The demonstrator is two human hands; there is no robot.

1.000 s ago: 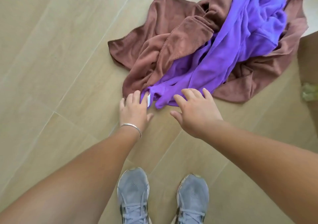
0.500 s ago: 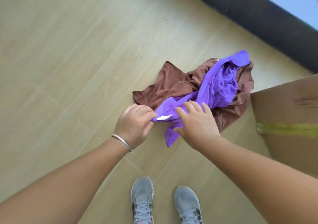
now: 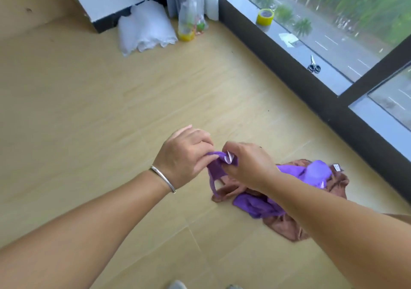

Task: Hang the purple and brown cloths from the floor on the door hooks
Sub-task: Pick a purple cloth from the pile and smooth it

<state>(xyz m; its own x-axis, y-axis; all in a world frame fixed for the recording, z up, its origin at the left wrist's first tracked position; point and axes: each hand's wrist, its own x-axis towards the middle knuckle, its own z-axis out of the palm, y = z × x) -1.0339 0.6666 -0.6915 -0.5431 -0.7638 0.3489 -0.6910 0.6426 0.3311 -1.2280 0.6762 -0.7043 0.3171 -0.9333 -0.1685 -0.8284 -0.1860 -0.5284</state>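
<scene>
Floor point(image 3: 111, 133): hands point(image 3: 220, 161) hide purple cloth point(image 3: 216, 168) corner.

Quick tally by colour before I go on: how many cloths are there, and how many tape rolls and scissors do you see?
Purple cloth: 1, gripped at one end by both hands, the rest on the floor
Brown cloth: 1, on the floor
Yellow tape rolls: 2, one on the window sill, one on the floor
Scissors: 1, on the sill
Total: 5
</scene>
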